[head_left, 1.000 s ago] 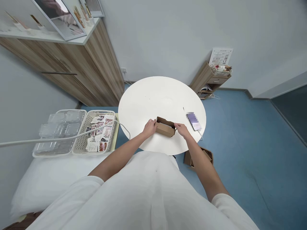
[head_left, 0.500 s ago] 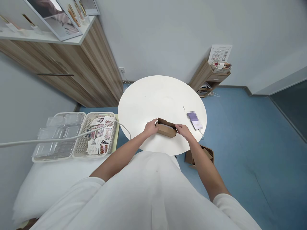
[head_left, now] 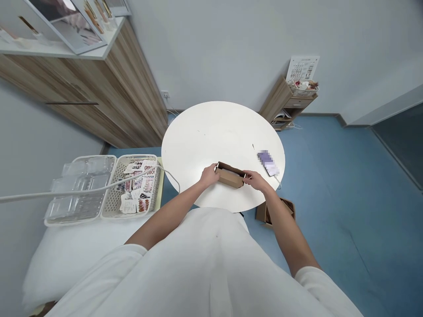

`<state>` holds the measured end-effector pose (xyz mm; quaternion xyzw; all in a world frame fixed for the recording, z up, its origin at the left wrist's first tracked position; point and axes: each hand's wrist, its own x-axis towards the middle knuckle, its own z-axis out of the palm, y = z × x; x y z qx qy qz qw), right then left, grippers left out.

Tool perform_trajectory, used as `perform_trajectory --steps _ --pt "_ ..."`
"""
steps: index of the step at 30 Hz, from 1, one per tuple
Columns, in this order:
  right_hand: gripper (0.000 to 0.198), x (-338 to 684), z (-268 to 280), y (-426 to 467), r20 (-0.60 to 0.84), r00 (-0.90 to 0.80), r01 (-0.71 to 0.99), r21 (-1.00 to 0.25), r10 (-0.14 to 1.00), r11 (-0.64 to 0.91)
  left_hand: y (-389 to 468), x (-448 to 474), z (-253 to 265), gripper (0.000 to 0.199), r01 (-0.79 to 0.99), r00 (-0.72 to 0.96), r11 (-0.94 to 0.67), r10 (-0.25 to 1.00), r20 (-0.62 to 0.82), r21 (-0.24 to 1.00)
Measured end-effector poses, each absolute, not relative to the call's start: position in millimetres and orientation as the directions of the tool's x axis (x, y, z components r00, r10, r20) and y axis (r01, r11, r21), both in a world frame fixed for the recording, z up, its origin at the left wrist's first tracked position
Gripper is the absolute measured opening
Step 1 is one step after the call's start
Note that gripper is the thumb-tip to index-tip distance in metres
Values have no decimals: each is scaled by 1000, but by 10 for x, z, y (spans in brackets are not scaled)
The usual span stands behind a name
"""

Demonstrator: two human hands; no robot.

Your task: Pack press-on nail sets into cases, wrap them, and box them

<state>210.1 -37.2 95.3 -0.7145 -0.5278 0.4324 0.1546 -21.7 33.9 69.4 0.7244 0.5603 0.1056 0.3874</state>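
Note:
A small brown cardboard box is near the front of the round white table. Its top is open, and something pale shows inside. My left hand grips the box's left end, fingers closed on the edge. At the right end, my right hand pinches the cardboard near the top corner. To the right of that hand lies a phone, blurred on its screen, with a white cable attached.
On the left, a white basket holds several cards of press-on nails, beside a basket of clear plastic boxes. A white cable crosses them. An open cardboard carton stands on the floor. A wooden cabinet stands behind.
My right hand has shifted slightly right along the box's end, and its fingers have changed position. My left hand keeps its grip. The view has moved slightly.

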Motion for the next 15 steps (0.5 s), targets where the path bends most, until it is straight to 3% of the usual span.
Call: perform_trajectory --steps 8,15 --pt "47 2019 885 -406 -386 162 704 -599 908 -381 339 -249 762 21 797 379 -226 909 -172 559" --pt "46 1976 925 -414 -380 190 731 -561 905 -389 316 -270 822 15 825 392 -270 906 -159 496"
